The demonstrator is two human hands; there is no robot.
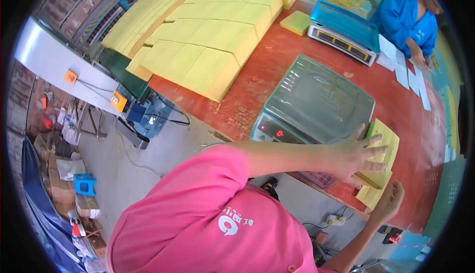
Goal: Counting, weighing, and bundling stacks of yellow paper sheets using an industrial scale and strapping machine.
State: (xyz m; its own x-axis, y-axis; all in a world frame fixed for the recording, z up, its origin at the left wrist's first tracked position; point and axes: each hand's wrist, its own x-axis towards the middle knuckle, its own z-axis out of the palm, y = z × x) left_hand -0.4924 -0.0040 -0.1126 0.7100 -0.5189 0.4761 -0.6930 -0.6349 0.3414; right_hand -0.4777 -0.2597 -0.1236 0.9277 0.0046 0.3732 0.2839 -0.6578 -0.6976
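The yellow stack lies at the 3 to 4 o'clock side of the view, on the red table and close to its near edge, its length running toward 4 o'clock. The left hand reaches across to it with fingers fanned wide over its top and side, a spread that would seem to suit steadying many loose layers. The right hand is half-curled, with nothing seen in it, by the stack's near end; the hands hide much there, so I cannot tell whether it touches, or whether this is one stack or two. Just beside the stack, toward 2 o'clock, is a scale with a clear tray, its lit display turned to the wearer, probably for easy reading. Beyond it, a second scale with a blue tray makes two, and one small yellow block lies at its left. At 11 o'clock, yellow blocks stand in two long banks, pressed tightly together, likely so they support each other. At 2 o'clock one co-worker in blue leans over several white sheets. Off the table, one blue stool stands at 8 o'clock.
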